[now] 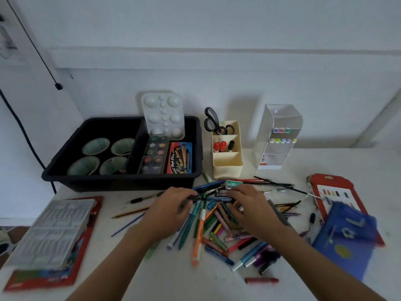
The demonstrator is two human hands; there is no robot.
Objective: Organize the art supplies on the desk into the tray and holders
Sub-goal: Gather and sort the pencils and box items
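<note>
Both hands are down on the pen pile (208, 227) mid-bench (173, 279). The left hand (171, 211) is curled on a dark pen (195, 197). The right hand (251, 207) is laid over the heap, grip can't be told tbh. Pens are probably best bunched parallel first, then dropped upright into the cream holder (227, 168) beside the black tray (121, 181).

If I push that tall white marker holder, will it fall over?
Probably, if pushed near the top: the tall white marker holder is narrow and stands taller than the cream organizer beside it. It likely feels light, since only a few markers sit inside.
</note>
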